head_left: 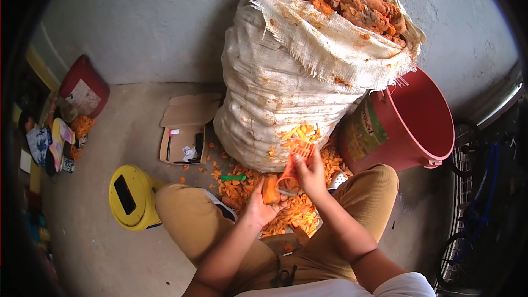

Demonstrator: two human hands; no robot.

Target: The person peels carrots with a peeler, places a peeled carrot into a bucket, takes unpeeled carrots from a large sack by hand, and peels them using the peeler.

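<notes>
My left hand [263, 207] is wrapped round an orange carrot [270, 188], low between my knees. Just to its right, my right hand [311, 173] grips a red-orange slotted tool [297, 160], tilted beside the carrot; its lower end is partly hidden. Orange peelings [297, 213] lie in a heap on the floor under both hands. A tall white woven sack [286, 82] stands in front of me, its open top full of carrots [357, 5]. Some peelings cling to its lower side. A green object [233, 177] rests on the peelings left of my hands.
A red bucket [399, 124] leans against the sack's right side. Left of the sack is an open cardboard box [186, 144]. A yellow container [131, 197] with a black phone-like object [125, 194] on top stands by my left knee. A blue bicycle frame [484, 192] is far right.
</notes>
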